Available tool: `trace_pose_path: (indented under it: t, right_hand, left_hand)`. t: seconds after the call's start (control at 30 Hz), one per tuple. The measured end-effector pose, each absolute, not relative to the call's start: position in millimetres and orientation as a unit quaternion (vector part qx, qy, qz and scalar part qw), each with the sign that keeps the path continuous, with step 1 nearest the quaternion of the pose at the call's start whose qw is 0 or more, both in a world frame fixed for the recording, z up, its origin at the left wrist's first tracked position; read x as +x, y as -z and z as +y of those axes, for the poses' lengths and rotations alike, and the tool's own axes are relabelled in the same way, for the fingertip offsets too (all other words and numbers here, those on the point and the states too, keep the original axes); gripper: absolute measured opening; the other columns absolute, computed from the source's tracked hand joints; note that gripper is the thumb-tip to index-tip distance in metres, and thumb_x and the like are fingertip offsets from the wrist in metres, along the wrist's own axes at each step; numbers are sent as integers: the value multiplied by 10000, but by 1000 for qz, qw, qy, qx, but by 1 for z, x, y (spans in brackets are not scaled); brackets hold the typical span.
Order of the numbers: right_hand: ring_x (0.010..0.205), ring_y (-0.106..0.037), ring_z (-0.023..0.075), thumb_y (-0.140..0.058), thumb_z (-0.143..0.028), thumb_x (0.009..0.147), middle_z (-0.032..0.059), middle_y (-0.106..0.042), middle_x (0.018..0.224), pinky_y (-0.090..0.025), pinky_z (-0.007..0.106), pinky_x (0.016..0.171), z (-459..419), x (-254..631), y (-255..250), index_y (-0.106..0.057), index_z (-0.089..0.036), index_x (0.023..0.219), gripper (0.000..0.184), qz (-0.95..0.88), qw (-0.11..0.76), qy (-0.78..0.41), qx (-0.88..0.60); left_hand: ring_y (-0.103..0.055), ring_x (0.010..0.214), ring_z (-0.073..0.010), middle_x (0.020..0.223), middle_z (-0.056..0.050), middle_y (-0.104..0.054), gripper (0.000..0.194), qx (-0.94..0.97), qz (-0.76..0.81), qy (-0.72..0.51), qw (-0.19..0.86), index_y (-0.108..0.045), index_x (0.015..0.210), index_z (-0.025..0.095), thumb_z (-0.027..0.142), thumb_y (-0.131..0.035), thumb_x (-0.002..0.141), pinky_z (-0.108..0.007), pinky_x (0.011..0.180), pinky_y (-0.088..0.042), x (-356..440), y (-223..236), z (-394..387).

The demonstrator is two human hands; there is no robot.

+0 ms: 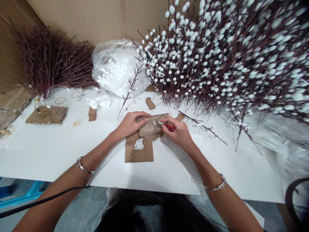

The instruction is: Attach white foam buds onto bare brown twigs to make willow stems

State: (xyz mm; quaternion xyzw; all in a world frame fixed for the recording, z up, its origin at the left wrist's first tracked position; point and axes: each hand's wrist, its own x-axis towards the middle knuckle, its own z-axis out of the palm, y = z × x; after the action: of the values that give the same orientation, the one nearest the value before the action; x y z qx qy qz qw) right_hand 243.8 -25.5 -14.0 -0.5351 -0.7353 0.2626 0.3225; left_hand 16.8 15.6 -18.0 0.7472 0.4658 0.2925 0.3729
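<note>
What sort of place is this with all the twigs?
Probably a small craft workshop: on the white table are a heap of bare brown twigs and a big bunch of branches with white balls.

Bright light; soft shadows on the table (108,172); blurred white berries (276,58) far right

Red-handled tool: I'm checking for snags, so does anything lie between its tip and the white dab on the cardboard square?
Yes: the torn cardboard in the left hand lies between the red-handled tool and the white dab, overlapping the upper part of the cardboard square.
</note>
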Motion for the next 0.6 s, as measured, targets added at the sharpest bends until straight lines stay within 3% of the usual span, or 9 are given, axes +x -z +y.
trace_pose_path:
  t: [0.6]
  right_hand:
    - [493,-460,102,-537,-247,856,-15,-665,667,-374,239,553,-31,242,14,-689,-206,961,189,-749,321,-213,-539]
  left_hand:
    - [-678,941,-223,1029,-51,-746,251,755,473,-317,325,-756,1056,249,370,-640,869,-379,908,-497,18,16,12]
